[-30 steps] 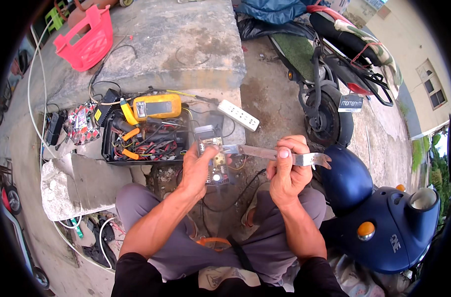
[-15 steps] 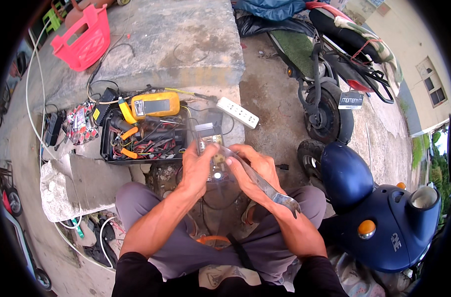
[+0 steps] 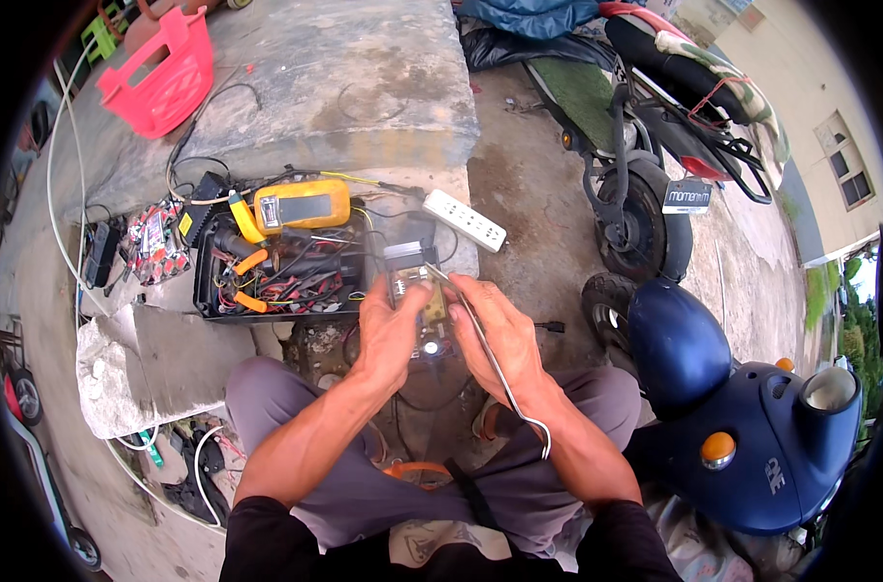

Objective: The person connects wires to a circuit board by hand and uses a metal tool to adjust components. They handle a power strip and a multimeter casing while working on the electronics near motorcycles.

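Right grip [image 3: 499,325] on bar [image 3: 507,390], concrete slab [image 3: 305,87], outdoors

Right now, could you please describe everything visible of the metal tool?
The metal tool is long, slim and silvery, seen nearly edge-on. Gripped in the right hand, it slants from lower right to upper left; its lower end curves into a hook, and its upper end is by the circuit board, though contact there is unclear.

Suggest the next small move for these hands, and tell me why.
I'd probably nudge the metal bar carefully against the circuit board: the right hand holds the bar with its tip close by the board's upper end, while the left hand grips the board. Whether they touch is unclear.
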`<state>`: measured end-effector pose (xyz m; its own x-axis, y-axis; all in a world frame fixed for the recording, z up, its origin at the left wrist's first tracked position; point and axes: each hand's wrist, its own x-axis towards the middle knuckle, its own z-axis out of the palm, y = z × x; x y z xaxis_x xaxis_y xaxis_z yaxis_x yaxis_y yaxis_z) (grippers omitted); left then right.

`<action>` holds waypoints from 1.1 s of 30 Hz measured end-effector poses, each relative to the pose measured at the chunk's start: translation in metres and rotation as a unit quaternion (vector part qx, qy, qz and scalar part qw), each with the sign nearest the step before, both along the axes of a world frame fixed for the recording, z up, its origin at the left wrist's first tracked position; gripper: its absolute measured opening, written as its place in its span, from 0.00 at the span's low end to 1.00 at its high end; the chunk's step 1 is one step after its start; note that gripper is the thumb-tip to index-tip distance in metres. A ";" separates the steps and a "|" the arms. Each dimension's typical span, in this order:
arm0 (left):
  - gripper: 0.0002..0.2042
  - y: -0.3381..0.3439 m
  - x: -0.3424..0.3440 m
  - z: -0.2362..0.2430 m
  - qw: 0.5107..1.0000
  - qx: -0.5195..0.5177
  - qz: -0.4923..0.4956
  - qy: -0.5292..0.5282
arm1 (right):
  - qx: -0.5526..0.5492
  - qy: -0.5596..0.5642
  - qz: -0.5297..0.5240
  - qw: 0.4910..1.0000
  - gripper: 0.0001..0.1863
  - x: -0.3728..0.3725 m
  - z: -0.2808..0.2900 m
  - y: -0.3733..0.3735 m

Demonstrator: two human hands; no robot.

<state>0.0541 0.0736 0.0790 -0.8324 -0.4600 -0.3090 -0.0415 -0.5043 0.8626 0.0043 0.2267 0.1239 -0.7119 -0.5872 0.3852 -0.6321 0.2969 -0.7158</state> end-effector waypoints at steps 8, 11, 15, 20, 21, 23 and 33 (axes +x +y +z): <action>0.13 -0.002 0.001 0.000 1.000 0.001 -0.003 -0.005 | 0.013 0.007 0.005 1.000 0.22 -0.001 0.002 -0.001; 0.13 -0.002 0.001 0.000 1.000 0.003 0.000 0.002 | 0.005 0.024 0.014 1.000 0.21 -0.002 0.002 -0.001; 0.11 -0.002 0.002 0.003 1.000 -0.004 -0.010 0.000 | 0.005 0.048 0.025 0.999 0.23 -0.004 0.002 0.002; 0.10 -0.003 0.003 0.004 1.000 -0.009 -0.017 0.018 | 0.003 0.065 0.041 0.997 0.24 -0.007 0.002 0.004; 0.10 -0.003 0.004 0.003 1.000 -0.013 -0.017 0.014 | 0.001 0.072 0.044 0.996 0.25 -0.008 0.002 0.004; 0.10 -0.004 0.004 0.002 1.000 -0.020 -0.019 0.007 | -0.002 0.083 0.050 0.995 0.25 -0.009 0.002 0.005; 0.13 -0.002 0.005 0.002 0.999 -0.019 -0.025 0.015 | -0.009 0.109 0.059 0.992 0.25 -0.013 0.000 0.009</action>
